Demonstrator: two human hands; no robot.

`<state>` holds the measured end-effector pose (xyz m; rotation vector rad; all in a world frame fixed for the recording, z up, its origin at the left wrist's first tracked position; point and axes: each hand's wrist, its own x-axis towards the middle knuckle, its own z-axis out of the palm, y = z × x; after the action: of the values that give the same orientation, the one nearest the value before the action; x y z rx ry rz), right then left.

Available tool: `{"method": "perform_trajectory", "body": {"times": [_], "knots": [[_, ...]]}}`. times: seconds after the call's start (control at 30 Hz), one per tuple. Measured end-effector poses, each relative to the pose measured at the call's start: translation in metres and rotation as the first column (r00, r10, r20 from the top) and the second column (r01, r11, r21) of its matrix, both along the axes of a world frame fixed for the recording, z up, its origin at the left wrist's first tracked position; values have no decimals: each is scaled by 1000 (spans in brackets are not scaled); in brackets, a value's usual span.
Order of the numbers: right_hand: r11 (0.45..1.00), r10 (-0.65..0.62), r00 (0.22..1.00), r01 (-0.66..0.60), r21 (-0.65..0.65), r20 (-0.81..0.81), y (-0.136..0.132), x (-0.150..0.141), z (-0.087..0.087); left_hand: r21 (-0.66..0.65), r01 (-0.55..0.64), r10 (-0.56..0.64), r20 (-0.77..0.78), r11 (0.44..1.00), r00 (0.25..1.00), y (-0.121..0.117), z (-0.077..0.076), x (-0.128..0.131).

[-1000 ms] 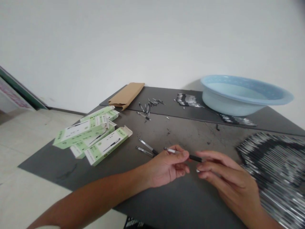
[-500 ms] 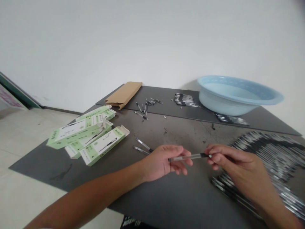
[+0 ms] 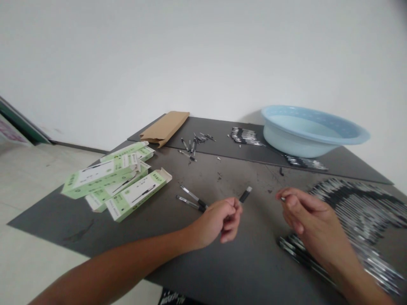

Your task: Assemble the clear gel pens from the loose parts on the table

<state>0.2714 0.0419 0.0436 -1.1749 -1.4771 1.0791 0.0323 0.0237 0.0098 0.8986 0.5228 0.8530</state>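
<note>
Tabletop (image 3: 222, 271): dark grey, matt, with a straight seam running across its far part; dark smudges and specks on the near panel, a larger stain (image 3: 79, 233) by the left edge. Far edge close to a plain white wall (image 3: 190, 55). Pale floor (image 3: 28, 178) visible at left, where a green-edged panel (image 3: 25, 123) leans.

Left hand (image 3: 219, 221): fingers curled in, pinching a pen (image 3: 246, 194), its dark grip end projecting toward the upper right, above the table's middle; remainder hidden by the hand. Right hand (image 3: 305, 216): thumb and forefinger pressed together on a small pale piece (image 3: 282, 198), too small to identify. Hands apart.

Two loose pens (image 3: 189, 202) lie just beside the left hand. Green-and-white boxes (image 3: 136, 197), overlapping, at left; brown paper packet (image 3: 165, 127) beyond them. Scattered pens and parts (image 3: 193, 146) near the seam. Blue basin (image 3: 311, 140) at far right, between a small row of pens (image 3: 246, 135) and the wall's right side; further pens (image 3: 305, 162) at its near base. Large spread of pens (image 3: 359, 207) beside the right hand.
</note>
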Motion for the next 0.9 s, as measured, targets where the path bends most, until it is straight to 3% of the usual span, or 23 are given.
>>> {"method": "perform_trajectory", "body": {"times": [0.2,0.33,0.5,0.6,0.73,0.8,0.9], "knots": [[966,253,966,-256,45,58,-9,-26,-3,83,-178,180,-10,980,984,-8,4,5],[961,251,961,-262,87,115,-8,-24,-4,95,-210,212,-8,973,977,-9,6,8],[926,334,903,-367,85,269,0,-9,-2,96,-194,196,-18,976,980,-4,4,6],[939,304,922,-333,90,241,-3,-7,-7,102,-150,153,-20,983,988,-1,0,5],[973,228,948,-230,-17,220,-9,1,-12,123,-110,114,-26,986,993,3,-2,6],[963,271,932,-260,-76,241,-2,10,-5,134,-122,127,-27,983,992,3,2,6],[915,403,861,-386,-119,312,33,13,20,167,-193,202,-39,967,979,-1,12,4]]}}
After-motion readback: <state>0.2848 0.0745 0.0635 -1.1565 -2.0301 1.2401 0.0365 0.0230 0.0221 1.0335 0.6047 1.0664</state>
